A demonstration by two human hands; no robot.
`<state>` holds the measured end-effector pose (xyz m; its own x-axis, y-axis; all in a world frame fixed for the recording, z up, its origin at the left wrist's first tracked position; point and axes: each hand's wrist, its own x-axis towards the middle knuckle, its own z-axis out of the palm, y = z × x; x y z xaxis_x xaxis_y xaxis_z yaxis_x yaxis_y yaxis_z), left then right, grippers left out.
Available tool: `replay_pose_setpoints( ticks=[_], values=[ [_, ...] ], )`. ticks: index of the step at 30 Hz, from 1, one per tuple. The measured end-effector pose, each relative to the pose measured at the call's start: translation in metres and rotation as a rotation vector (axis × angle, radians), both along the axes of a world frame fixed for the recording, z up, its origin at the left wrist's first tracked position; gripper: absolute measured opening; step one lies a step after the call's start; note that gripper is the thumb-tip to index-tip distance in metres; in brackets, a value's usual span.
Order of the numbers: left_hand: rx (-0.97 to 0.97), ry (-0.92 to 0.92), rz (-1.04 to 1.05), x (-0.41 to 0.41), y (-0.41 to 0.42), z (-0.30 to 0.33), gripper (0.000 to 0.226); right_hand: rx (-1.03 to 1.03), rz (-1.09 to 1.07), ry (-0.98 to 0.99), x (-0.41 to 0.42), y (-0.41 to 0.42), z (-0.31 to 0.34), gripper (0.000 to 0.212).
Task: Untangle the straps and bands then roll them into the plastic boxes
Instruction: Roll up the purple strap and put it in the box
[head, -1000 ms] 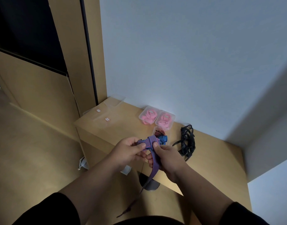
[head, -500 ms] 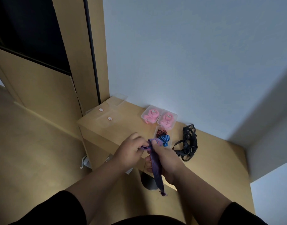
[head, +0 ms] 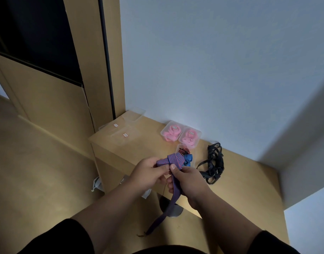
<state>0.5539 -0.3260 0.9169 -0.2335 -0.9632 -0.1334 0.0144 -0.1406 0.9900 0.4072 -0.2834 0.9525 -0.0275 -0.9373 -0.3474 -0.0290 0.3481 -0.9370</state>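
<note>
Pinching the striped strap (head: 173, 160) between left hand (head: 148, 175) and right hand (head: 187, 178), tail hanging below

**Where things lie on the desk**

Two lidded boxes (head: 181, 135) sit side by side at the back edge of the desk (head: 240, 180), against the wall; just before them an open box (head: 185, 154) holds rolled bands; right of it lies a tangle of straps (head: 213, 164); empty boxes (head: 126, 133) occupy the back-left corner; both hands (head: 168, 175) hold a strap (head: 173, 161) above the front edge.
</note>
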Motion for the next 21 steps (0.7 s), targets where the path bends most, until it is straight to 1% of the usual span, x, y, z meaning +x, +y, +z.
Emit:
replay_pose_setpoints(
  ticks=[2, 5, 6, 8, 10, 11, 13, 15, 16, 19, 21],
  values=[
    [-0.089, -0.088, 0.063, -0.002, 0.0, 0.0, 0.004, 0.043, 0.002, 0.022, 0.002, 0.0, -0.001, 0.036],
    [-0.305, -0.344, 0.14, 0.001, -0.001, -0.002, 0.007, 0.088, -0.008, -0.06, 0.006, 0.002, 0.003, 0.034],
    [-0.399, -0.438, 0.136, 0.003, -0.002, -0.004, 0.006, 0.101, -0.013, -0.079, 0.006, 0.002, 0.004, 0.036],
    [-0.591, -0.597, 0.096, 0.004, -0.001, -0.003, 0.002, 0.143, -0.03, -0.11, 0.007, 0.003, 0.006, 0.048],
    [-0.732, -0.649, 0.051, 0.001, -0.001, -0.002, 0.002, 0.197, -0.076, -0.168, 0.008, 0.002, 0.004, 0.059],
    [-0.748, -0.631, 0.03, -0.001, 0.0, -0.001, 0.005, 0.209, -0.1, -0.195, 0.008, 0.002, 0.003, 0.063],
    [-0.708, -0.573, -0.025, -0.002, -0.002, -0.005, 0.016, 0.186, -0.122, -0.207, 0.006, 0.0, 0.001, 0.063],
    [-0.593, -0.439, -0.127, 0.0, -0.003, -0.01, 0.025, 0.132, -0.134, -0.186, 0.002, -0.002, 0.0, 0.054],
    [-0.494, -0.346, -0.147, 0.001, -0.001, -0.014, 0.028, 0.107, -0.132, -0.173, 0.0, -0.004, 0.0, 0.049],
    [-0.132, -0.12, -0.05, 0.003, 0.006, -0.015, 0.04, 0.062, -0.104, -0.17, -0.002, -0.005, 0.005, 0.043],
    [0.12, 0.124, -0.077, 0.003, 0.008, -0.012, 0.032, 0.047, -0.086, -0.161, 0.0, -0.004, 0.005, 0.041]
  ],
)
